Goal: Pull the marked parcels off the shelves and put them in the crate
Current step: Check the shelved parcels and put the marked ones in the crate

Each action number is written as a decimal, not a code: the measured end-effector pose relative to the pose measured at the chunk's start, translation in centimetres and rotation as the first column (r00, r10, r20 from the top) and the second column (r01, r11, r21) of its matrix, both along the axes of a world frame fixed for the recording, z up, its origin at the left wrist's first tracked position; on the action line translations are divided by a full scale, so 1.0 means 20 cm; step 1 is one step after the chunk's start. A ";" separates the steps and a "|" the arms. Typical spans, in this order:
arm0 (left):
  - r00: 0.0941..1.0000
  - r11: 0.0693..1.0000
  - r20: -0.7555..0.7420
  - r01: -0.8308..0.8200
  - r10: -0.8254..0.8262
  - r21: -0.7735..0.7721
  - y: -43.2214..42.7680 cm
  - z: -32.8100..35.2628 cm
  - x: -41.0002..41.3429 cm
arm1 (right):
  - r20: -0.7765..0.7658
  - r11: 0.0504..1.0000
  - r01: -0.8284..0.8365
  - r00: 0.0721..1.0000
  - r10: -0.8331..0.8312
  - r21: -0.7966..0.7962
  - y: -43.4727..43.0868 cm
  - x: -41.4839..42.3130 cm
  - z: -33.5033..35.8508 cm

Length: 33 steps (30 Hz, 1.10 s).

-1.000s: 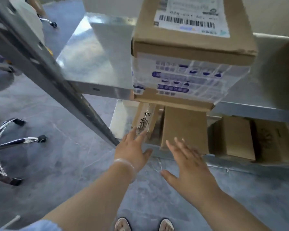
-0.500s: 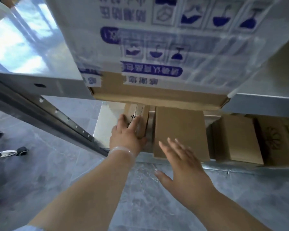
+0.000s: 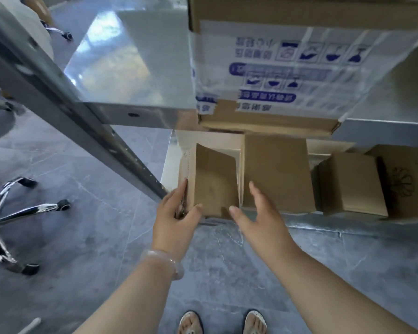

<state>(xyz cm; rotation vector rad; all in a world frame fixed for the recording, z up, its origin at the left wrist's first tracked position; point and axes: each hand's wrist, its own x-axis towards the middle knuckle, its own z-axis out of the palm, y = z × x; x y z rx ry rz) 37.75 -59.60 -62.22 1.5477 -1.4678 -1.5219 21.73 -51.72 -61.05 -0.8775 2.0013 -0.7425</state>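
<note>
Head view, looking down past both forearms. We find the left grip point(image 3: 176, 218) grasping the small parcel point(image 3: 215, 186): fingers run up the parcel's left side and the thumb is pressed on its front face near the bottom edge. A pale bracelet point(image 3: 162, 261) sits on that wrist.

The right grip point(image 3: 258, 213) is released, fingers straight and spread. Its thumb tip is at the parcel's lower right corner; we cannot tell whether it touches. Its fingers lie over the front of the tall box point(image 3: 278, 174) just right of the parcel.

The parcel is plain brown card. It stands at the left end of the lower shelf point(image 3: 323, 225), directly ahead of the left grip, and is tilted, top leaning right toward the tall box.

Further right of the right grip, same shelf: a shorter box point(image 3: 352, 184), then a box with a printed flower point(image 3: 403, 182).

Above both grips, the upper shelf point(image 3: 130, 68) carries a large carton point(image 3: 287, 68) w/ blue-printed tape, overhanging the shelf's front edge.

Left of the left grip: the rack's slanting metal upright point(image 3: 70, 112), and beyond it a chrome chair base point(image 3: 22, 213) on the grey tiled floor point(image 3: 94, 261). Below the grips, two sandalled feet point(image 3: 191, 324).
</note>
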 end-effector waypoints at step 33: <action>0.980 0.956 -0.059 0.199 -0.191 0.215 0.13 0.15 -0.02 | 0.358 0.900 0.409 0.871 -0.336 -0.152 0.14 0.08 0.08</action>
